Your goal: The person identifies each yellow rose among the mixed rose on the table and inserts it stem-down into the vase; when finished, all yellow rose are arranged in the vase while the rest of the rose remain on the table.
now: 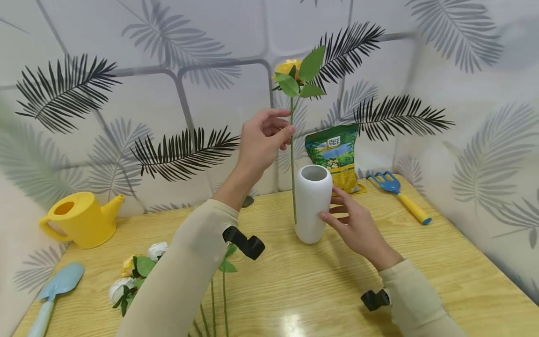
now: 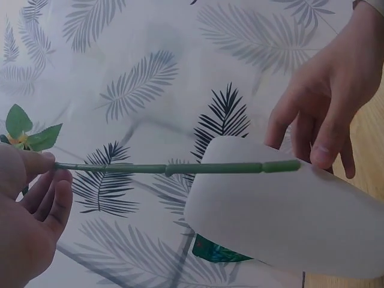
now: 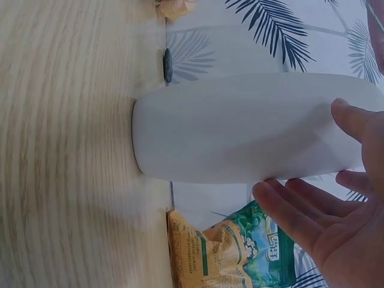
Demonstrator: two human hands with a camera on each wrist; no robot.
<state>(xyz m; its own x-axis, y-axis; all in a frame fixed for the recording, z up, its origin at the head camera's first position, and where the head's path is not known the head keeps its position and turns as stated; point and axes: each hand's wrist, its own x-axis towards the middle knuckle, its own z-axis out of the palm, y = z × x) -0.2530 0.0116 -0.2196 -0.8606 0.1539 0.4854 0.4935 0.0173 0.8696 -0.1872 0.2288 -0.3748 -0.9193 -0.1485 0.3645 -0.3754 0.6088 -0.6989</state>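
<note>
A long-stemmed yellow flower (image 1: 288,68) stands nearly upright in the head view, with green leaves below its bloom. My left hand (image 1: 262,139) pinches its green stem (image 2: 222,168) between thumb and fingers. The stem's lower end hangs in front of the white vase (image 1: 313,210), outside its open mouth. Upright on the table, the vase has my right hand (image 1: 358,227) at its right side, thumb on the near face and fingers round the far side. In the right wrist view, fingertips (image 3: 268,189) touch the vase wall.
Behind the vase leans a green and yellow bag (image 1: 337,154). A blue fork with a yellow handle (image 1: 412,206) lies right. At left are a yellow watering can (image 1: 86,220), a light blue trowel (image 1: 63,283) and white flowers (image 1: 122,289). A dark stone (image 1: 248,201) lies near the wall.
</note>
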